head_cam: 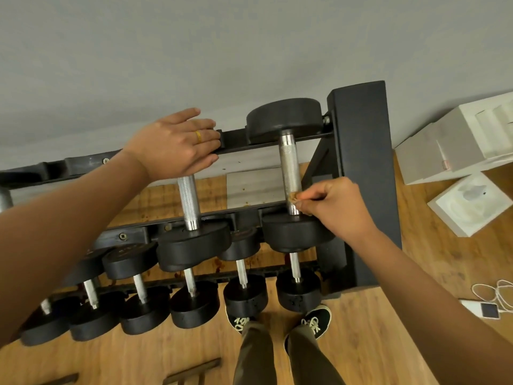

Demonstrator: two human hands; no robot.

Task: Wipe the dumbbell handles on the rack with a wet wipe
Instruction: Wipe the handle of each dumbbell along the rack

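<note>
Right of the frame's centre, the right hand [338, 207] pinches a small crumpled wet wipe [293, 196] against the lower end of the rightmost top-tier dumbbell handle [290, 165], while the left hand [172, 145], fingers straight and relaxed, rests on the rack [361, 162] at the rear rail, upper centre.

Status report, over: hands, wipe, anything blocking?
Left hand resting flat on back rail. Right hand pinching wipe against rightmost top handle, near end. Nothing blocking the handle.
</note>
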